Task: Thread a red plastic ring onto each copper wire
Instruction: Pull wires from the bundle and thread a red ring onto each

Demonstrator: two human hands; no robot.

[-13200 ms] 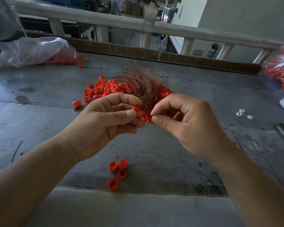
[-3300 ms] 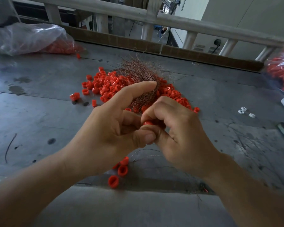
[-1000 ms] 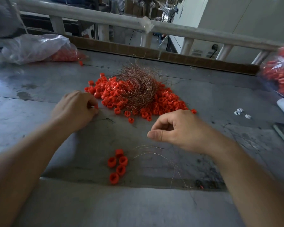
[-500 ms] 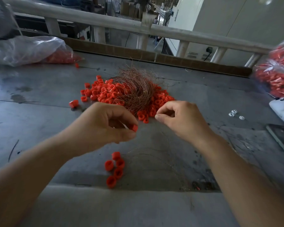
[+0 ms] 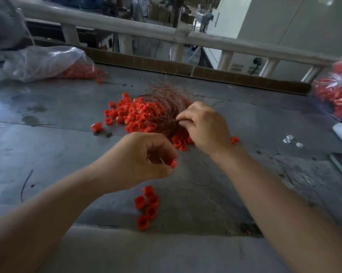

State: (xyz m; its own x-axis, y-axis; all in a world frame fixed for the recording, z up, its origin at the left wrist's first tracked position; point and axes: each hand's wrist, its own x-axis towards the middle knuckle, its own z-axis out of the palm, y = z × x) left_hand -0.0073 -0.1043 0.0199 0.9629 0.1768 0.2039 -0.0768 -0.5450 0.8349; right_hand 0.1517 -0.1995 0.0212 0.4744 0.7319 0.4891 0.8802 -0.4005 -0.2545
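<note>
The left hand (image 5: 142, 161) hangs above the grey desk (image 5: 48, 154) with its fingers curled, pinching 1 red ring (image 5: 173, 163) between thumb and fingertips. Just beyond it and to the right, the right hand (image 5: 204, 128) is curled too, its thumb and forefinger nipping fine strands at the near edge of the bundle of copper wires (image 5: 164, 101), which lies as a tangled nest in the middle of the desk. The bundle sits on top of the pile of red rings (image 5: 129, 114), which spreads out to its left and under its near side. A few rings lie around the right wrist, 1 stray ring (image 5: 234, 140) just right of it and another single ring (image 5: 96, 127) apart on the pile's left. Near the front edge, below the left hand, 5 rings (image 5: 147, 205) lie close together, and very thin wires (image 5: 211, 201) curve across the desk to their right. Whether those rings are on the wires cannot be told. A clear plastic bag (image 5: 46, 61) with red pieces inside lies at the far left, a second bag (image 5: 337, 93) of red parts at the far right, and small white bits (image 5: 290, 139) rest near the right edge. A white railing (image 5: 205, 39) runs behind the desk.
</note>
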